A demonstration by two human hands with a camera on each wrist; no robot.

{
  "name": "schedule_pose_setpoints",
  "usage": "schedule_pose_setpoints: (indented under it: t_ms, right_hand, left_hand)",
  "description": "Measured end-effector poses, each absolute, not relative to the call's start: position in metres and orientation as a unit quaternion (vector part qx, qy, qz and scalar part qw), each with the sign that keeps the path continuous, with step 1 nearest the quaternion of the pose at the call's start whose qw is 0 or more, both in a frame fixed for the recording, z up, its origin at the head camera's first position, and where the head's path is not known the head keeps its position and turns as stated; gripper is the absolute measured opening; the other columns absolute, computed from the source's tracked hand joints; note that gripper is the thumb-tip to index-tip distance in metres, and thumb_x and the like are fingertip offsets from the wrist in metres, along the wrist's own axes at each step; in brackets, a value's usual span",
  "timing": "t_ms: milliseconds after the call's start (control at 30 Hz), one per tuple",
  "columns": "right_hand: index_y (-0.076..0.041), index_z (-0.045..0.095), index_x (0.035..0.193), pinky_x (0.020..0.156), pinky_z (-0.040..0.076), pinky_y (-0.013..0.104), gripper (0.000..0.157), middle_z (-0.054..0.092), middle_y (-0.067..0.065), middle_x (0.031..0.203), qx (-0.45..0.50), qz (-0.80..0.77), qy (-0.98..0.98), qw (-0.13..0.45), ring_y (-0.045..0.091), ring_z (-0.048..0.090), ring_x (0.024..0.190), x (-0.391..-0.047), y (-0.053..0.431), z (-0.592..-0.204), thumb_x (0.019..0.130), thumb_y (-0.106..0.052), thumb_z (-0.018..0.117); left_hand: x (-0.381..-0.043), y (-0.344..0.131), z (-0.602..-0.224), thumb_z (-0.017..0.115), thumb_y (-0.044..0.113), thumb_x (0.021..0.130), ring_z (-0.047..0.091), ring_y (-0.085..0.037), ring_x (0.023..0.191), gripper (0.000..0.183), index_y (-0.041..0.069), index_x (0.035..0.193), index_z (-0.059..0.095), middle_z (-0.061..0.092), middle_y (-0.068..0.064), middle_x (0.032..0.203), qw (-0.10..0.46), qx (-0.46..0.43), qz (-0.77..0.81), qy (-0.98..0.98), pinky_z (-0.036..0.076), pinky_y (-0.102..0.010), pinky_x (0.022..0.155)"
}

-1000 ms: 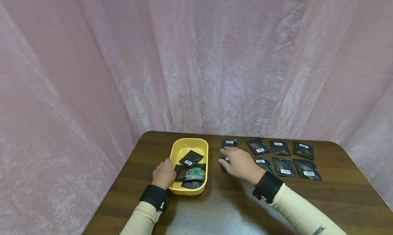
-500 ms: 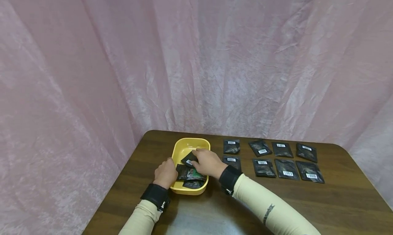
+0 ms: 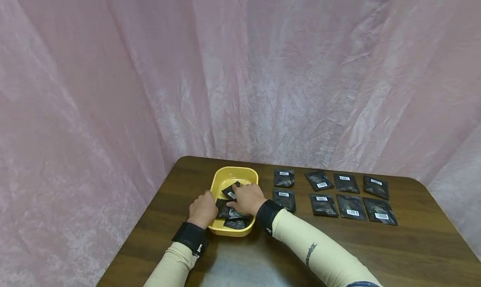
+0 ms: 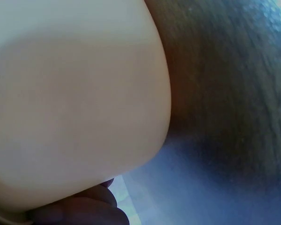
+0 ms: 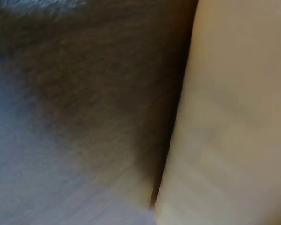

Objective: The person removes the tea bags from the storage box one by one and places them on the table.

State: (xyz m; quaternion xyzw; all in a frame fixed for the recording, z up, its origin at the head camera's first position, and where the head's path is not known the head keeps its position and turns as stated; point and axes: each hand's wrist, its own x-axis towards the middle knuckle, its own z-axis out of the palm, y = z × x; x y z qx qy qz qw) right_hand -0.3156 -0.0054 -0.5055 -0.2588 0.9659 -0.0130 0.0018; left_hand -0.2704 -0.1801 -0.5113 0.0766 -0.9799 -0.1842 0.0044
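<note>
Right hand [image 3: 248, 198] has swung leftward from over the packets right of centre to the yellow tray [image 3: 230, 233] in the lower middle of the frame, and now sits further inside it. Eight dark packets [image 3: 351, 207] remain in two rows across the right half, on the brown surface [image 3: 421, 237], so the handling has shifted from them to the tray's contents.

At the upper part of the pile in the tray lies a barcoded packet [image 3: 229, 192], partly beneath the right hand's fingers. They look spread apart; whether they have hold of anything cannot be told. Other packets [image 3: 236, 224] lie below it, toward the tray's near end. Judged from this, a packet is being reached for, and none has visibly left the tray.

Left hand [image 3: 203, 210] has stayed at the tray's left rim, its fingers curled about the edge, apparently steadying it.
</note>
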Motion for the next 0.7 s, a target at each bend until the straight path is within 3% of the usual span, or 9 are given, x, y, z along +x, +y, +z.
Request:
schedule_pose_setpoints:
  t_ms: [67,167,300,433,700]
  right_hand:
    - [-0.018,0.065,0.144,0.079,0.059,0.043,0.063,0.080,0.004,0.117,-0.261,-0.003,0.965,-0.005,0.025,0.077,0.102,-0.316,-0.005,-0.506,0.100,-0.063,0.063]
    - [-0.018,0.072,0.127,0.072,0.059,0.042,0.039,0.081,0.002,0.099,-0.264,-0.001,0.964,-0.023,0.023,0.077,0.087,-0.316,-0.006,-0.508,0.102,-0.046,0.064]
    - [-0.018,0.075,0.108,0.064,0.058,0.040,0.017,0.076,0.001,0.085,-0.270,-0.017,0.962,-0.041,0.021,0.071,0.074,-0.316,-0.006,-0.510,0.098,-0.027,0.065]
    - [-0.022,0.077,0.099,0.061,0.057,0.039,0.011,0.075,0.000,0.080,-0.283,-0.020,0.957,-0.067,0.020,0.071,0.071,-0.315,-0.005,-0.511,0.096,-0.023,0.066]
    - [-0.024,0.079,0.096,0.059,0.056,0.039,0.013,0.076,-0.001,0.079,-0.287,-0.023,0.954,-0.081,0.020,0.071,0.069,-0.314,-0.004,-0.511,0.093,-0.018,0.067]
  left_hand:
    - [-0.272,-0.181,-0.512,0.071,0.011,0.092,0.074,-0.040,0.090,0.026,-0.004,0.111,0.063,0.074,-0.023,0.100,0.008,0.074,-0.185,-0.980,0.058,-0.057,0.076]
    - [-0.277,-0.184,-0.520,0.072,0.011,0.091,0.074,-0.040,0.087,0.026,-0.003,0.110,0.063,0.074,-0.022,0.098,0.013,0.072,-0.183,-0.980,0.057,-0.056,0.073]
    - [-0.290,-0.192,-0.543,0.074,0.013,0.089,0.073,-0.039,0.086,0.027,-0.001,0.110,0.063,0.073,-0.020,0.097,0.015,0.074,-0.178,-0.981,0.056,-0.056,0.070]
    - [-0.297,-0.196,-0.554,0.073,0.014,0.090,0.074,-0.040,0.087,0.028,0.000,0.112,0.063,0.074,-0.021,0.099,0.010,0.077,-0.178,-0.981,0.056,-0.056,0.071]
    - [-0.276,-0.185,-0.518,0.071,0.011,0.092,0.074,-0.039,0.088,0.026,-0.003,0.112,0.063,0.073,-0.022,0.099,0.000,0.072,-0.188,-0.980,0.057,-0.055,0.074]
